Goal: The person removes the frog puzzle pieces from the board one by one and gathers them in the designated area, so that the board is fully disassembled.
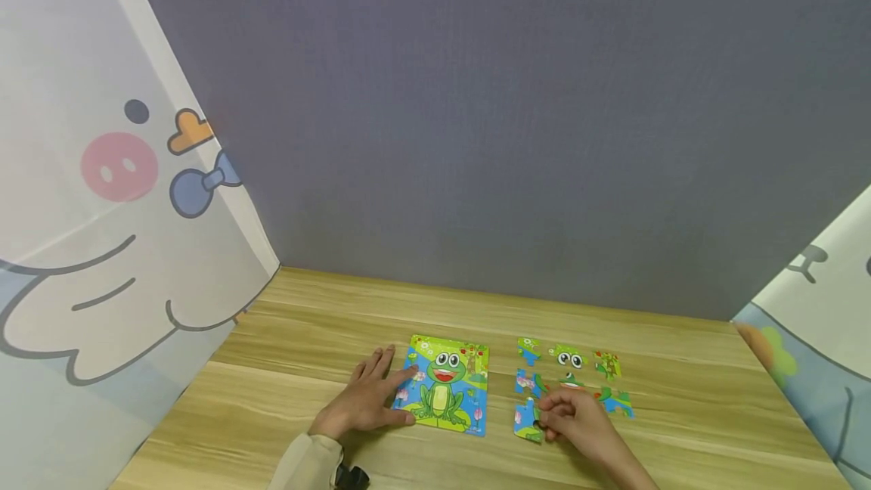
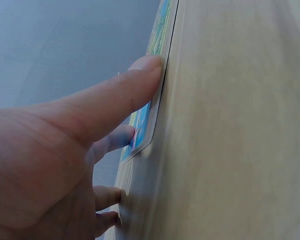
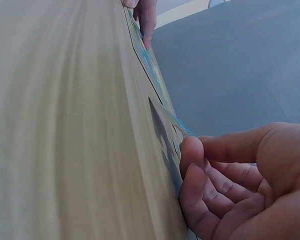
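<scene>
My left hand [image 1: 367, 395] rests at the left side of a frog picture board [image 1: 442, 392], fingers spread. In the left wrist view, the thumb [image 2: 147, 67] touches the board's edge. To the right of the board, my right hand [image 1: 574, 423] pinches a blue and green jigsaw piece [image 1: 524, 422] between thumb and forefinger. One edge of this piece [image 3: 174, 120] is tilted up off the table in the right wrist view. Just beyond that hand lies a piece with the frog's mouth [image 1: 570, 379], partly hidden by the fingers.
Several loose jigsaw pieces lie spaced out near the right hand, among them an eyes piece [image 1: 570, 358], a tree piece [image 1: 608, 364] and a blue-green piece [image 1: 621, 404]. A grey partition [image 1: 476, 134] stands behind the wooden table [image 1: 694, 414], with printed cloth on both sides.
</scene>
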{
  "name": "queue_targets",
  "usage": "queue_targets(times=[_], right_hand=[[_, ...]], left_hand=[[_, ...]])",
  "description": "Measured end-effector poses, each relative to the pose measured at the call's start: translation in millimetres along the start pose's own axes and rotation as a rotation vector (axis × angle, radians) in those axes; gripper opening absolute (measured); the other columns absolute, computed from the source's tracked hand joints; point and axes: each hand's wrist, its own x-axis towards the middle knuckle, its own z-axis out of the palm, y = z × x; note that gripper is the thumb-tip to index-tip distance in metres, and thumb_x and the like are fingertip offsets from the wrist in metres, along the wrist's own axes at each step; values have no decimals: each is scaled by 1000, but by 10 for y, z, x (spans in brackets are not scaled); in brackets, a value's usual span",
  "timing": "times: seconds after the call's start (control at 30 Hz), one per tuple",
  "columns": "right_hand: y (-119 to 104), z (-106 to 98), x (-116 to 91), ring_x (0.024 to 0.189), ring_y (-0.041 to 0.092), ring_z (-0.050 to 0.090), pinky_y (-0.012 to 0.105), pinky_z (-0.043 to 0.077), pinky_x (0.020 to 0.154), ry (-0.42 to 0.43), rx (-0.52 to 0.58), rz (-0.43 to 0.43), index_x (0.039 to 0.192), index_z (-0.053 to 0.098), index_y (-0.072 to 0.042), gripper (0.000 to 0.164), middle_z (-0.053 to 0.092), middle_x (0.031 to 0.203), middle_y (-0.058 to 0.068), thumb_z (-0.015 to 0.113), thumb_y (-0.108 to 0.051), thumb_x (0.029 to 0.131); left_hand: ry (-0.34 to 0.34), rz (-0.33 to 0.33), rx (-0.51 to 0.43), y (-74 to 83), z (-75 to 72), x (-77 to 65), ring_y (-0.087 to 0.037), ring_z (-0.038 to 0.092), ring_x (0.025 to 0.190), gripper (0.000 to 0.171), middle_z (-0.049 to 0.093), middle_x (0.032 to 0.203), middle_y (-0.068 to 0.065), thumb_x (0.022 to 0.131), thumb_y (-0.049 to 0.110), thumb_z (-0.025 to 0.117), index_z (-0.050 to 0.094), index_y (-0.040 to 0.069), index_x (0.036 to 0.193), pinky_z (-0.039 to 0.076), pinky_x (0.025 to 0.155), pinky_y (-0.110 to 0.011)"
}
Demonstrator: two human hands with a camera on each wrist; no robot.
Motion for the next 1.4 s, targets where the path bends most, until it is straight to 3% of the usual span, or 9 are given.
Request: queue_targets(times=[0.43, 1.0, 1.27, 1.4], right_hand=[[6, 15, -7, 59, 3, 63, 20, 55, 53, 10, -71, -4, 98, 67, 9, 17, 69, 76, 9, 71, -4, 89], [-21, -20, -26, 60, 3, 61, 19, 55, 54, 32, -147, -6, 96, 69, 6, 13, 68, 77, 8, 70, -5, 90], [-187, 35, 92, 65, 1, 58, 20, 51, 57, 134, -265, -16, 98, 72, -2, 11, 72, 84, 3, 70, -9, 91], [-328, 133, 184, 66, 1, 59, 19, 52, 58, 135, -265, -53, 98, 72, -2, 12, 72, 84, 5, 70, -11, 90]], left_hand=[[3, -2, -2, -12, -2, 0, -57, 10, 151, 82, 10, 164, -34, 87, 50, 73, 41, 14, 153, 12, 115, -76], [-2, -7, -11, 3, -6, 19, -55, 8, 152, 81, 9, 165, -33, 87, 49, 73, 41, 15, 153, 10, 117, -75], [-1, -21, -8, 16, -12, 6, -56, 9, 152, 81, 10, 165, -33, 86, 48, 74, 41, 15, 153, 10, 117, -75], [-1, -26, -6, 27, -8, -9, -56, 10, 152, 82, 10, 164, -33, 86, 49, 74, 42, 16, 153, 11, 117, -75]])
